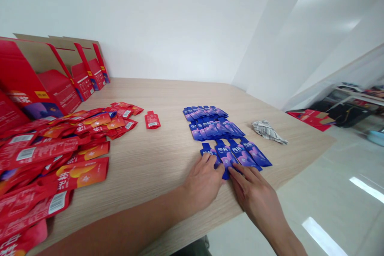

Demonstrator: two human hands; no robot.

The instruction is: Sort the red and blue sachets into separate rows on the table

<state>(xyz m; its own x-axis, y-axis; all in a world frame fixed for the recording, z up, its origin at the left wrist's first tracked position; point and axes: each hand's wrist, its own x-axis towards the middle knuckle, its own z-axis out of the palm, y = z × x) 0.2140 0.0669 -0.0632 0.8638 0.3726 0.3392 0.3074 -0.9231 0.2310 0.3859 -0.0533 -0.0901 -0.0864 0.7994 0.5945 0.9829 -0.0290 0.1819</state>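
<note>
My left hand rests on the leftmost blue-purple pouch of the front row, its fingers curled over the pouch and the thumb at its right edge. Close beside it, my right hand has its fingers stretched out, their tips touching the lower part of the neighbouring pouch. Two more pouches, including the outermost one, overlap to the right. Behind the front row lie a middle row of overlapping blue pouches and a back row.
A heap of red pouches covers the table's left side. One red pouch lies alone near the middle. Open red cartons stand at the back left. A striped cloth lies at right; beyond the table is another red carton.
</note>
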